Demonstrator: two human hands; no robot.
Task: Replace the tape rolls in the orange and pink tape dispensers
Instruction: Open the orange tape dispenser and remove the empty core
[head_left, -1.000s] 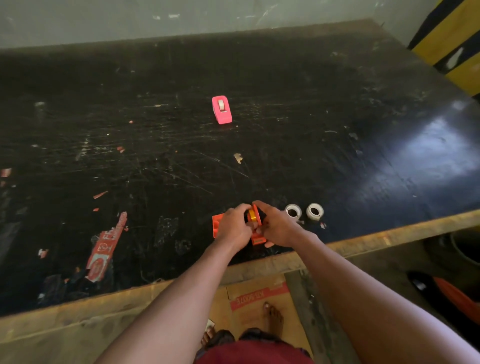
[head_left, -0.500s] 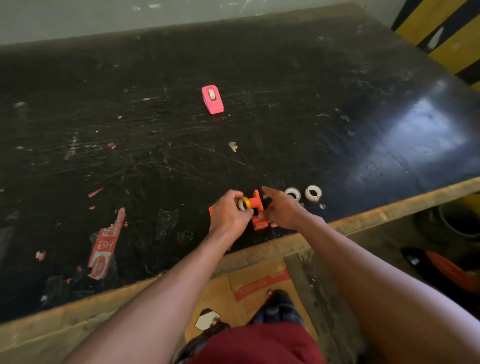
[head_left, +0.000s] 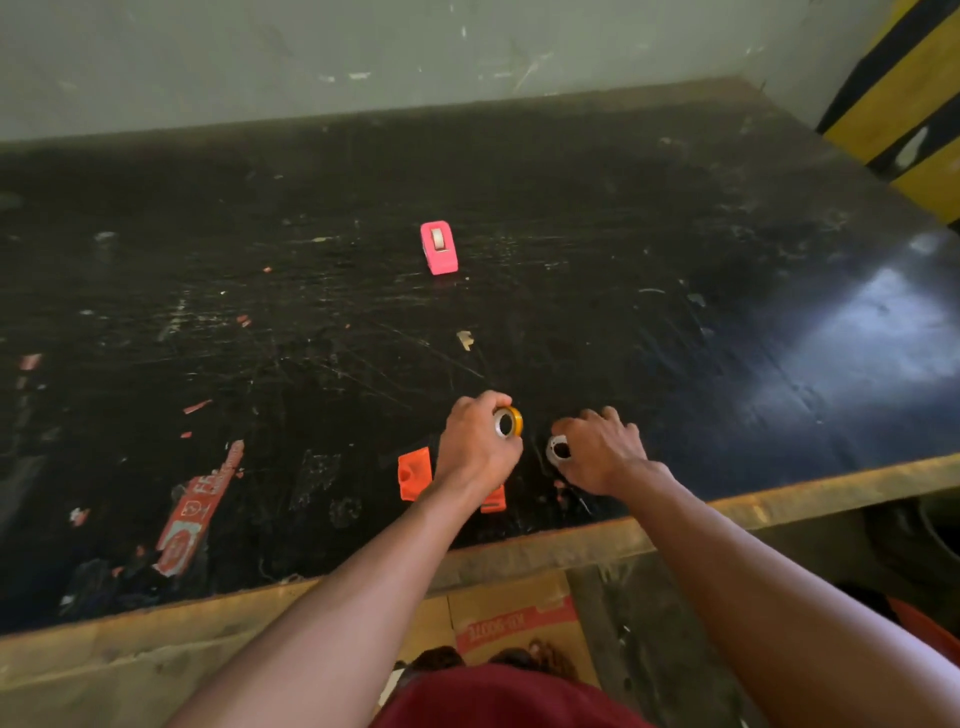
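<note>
Black table (head_left: 675, 312): left hand (head_left: 475, 447) half hides orange dispenser (head_left: 415, 473)

I see the pink tape dispenser (head_left: 439, 247) standing upright near the middle of the worktop (head_left: 675, 312), well away from its near edge, a pale roll seated in its top. The orange tape dispenser (head_left: 415, 473) lies close to the near edge, partly hidden; only an orange slab and a small piece further right show. An amber tape roll (head_left: 509, 422) with a pale core sits pinched above it, tilted on edge. A white tape roll (head_left: 557, 449) is just right of it, near the same edge.
</note>
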